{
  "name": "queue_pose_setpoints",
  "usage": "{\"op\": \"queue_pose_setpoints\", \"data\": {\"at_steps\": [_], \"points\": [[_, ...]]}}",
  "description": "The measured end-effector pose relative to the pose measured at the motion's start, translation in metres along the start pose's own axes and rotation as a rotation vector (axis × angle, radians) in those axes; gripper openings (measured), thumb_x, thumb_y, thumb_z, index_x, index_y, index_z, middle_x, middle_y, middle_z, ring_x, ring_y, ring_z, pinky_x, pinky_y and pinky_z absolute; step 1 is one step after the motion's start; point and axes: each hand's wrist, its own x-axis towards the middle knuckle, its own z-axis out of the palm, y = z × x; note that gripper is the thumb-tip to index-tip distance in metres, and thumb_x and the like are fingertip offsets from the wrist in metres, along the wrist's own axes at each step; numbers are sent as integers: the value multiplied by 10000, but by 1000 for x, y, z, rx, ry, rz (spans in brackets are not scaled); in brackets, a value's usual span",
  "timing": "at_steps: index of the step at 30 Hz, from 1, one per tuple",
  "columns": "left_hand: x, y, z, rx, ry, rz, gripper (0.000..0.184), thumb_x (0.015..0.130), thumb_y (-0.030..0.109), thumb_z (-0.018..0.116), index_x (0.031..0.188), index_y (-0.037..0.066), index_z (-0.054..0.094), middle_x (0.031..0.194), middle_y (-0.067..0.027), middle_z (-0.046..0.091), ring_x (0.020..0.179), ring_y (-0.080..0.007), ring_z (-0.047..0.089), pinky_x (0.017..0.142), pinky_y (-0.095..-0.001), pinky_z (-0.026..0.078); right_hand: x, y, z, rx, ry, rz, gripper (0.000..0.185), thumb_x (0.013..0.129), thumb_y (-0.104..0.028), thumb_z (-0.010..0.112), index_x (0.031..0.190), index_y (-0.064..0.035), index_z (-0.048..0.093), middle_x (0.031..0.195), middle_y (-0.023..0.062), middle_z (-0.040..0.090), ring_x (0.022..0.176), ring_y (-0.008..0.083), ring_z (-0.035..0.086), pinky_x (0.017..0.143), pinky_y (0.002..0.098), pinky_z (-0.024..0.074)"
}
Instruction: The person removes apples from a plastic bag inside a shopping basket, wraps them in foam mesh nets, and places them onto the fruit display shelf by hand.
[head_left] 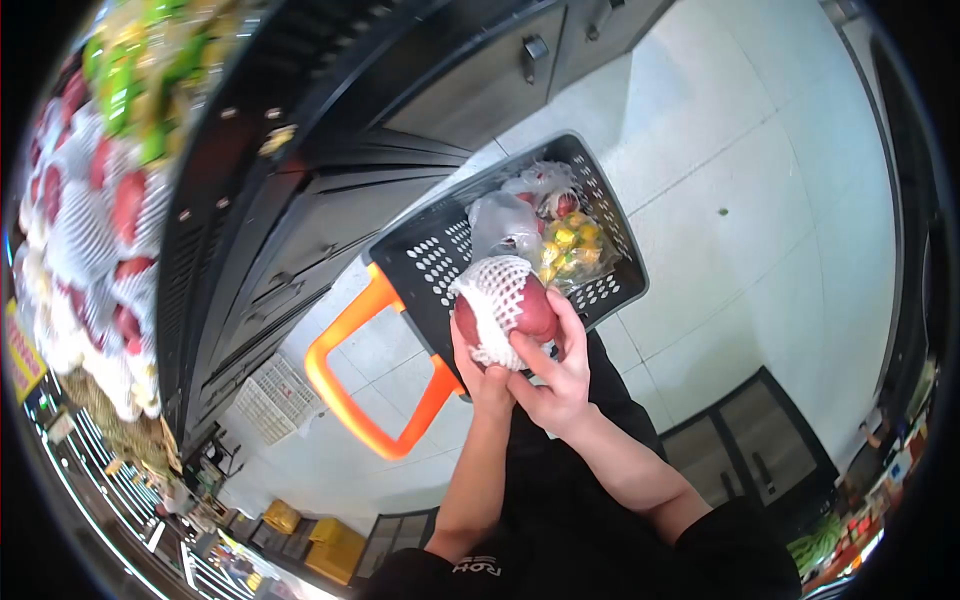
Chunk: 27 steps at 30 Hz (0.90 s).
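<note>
Both hands hold a large red fruit (535, 313) partly covered by a white foam net, above the near side of a shopping basket. My left hand (487, 388) cups it from the left and below, thumb near its underside. My right hand (558, 385) wraps the right side, fingers bent against the skin and net. The exact kind of fruit is unclear. Below is the black perforated basket (432, 275) with its orange handle (335, 345) at the left. Inside lie clear plastic bags (503, 222) with red fruit and a bag of yellow and green produce (578, 248).
A display stand (225, 200) on the left bears red fruits in foam nets (85, 235) and bagged yellow-green produce (150, 70). Grey cabinets (470, 85) run beneath it. A white crate (277, 400) sits on the tiled floor (720, 160). Another dark cabinet (765, 440) stands at right.
</note>
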Motion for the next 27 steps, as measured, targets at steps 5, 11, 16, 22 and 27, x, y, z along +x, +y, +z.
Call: {"op": "queue_pose_setpoints", "data": {"at_steps": [5,11,16,22,27], "points": [[-24,86,19,-127,62,-159,1034,708,563,775,1429,-3,295,1349,-168,468,1214,-275,528,1026,-411,457,21,-85,-31,75,-94,-195,645,712,-98,821,1300,-48,560,1454,287,341,1333,481,377,1081,532,350],[-52,115,15,-237,-49,127,1050,763,652,695,1445,-29,280,1388,-164,447,1275,-261,480,1065,-406,412,32,-136,-39,115,-69,-284,360,732,-46,789,1065,25,674,1292,293,537,1217,456,532,991,480,471],[-86,145,6,-217,30,210,1060,760,637,712,1451,-32,268,1393,-154,439,1283,-254,468,1072,-398,399,26,-174,-32,259,-118,-309,241,753,0,765,975,42,679,1290,305,543,1208,459,543,993,478,470],[-115,173,-26,-166,76,339,1092,720,610,763,1452,-27,262,1393,-137,426,1292,-251,453,1072,-386,393,9,-207,-12,272,-292,-282,133,839,-5,693,930,31,603,1266,299,563,1217,418,553,993,429,465],[-137,182,-63,-215,165,348,1021,767,579,722,1466,-2,257,1408,-150,412,1312,-255,429,1101,-399,347,-18,-222,14,444,-421,-55,86,914,-13,603,981,1,550,1315,229,540,1243,285,514,1065,398,370]]}}
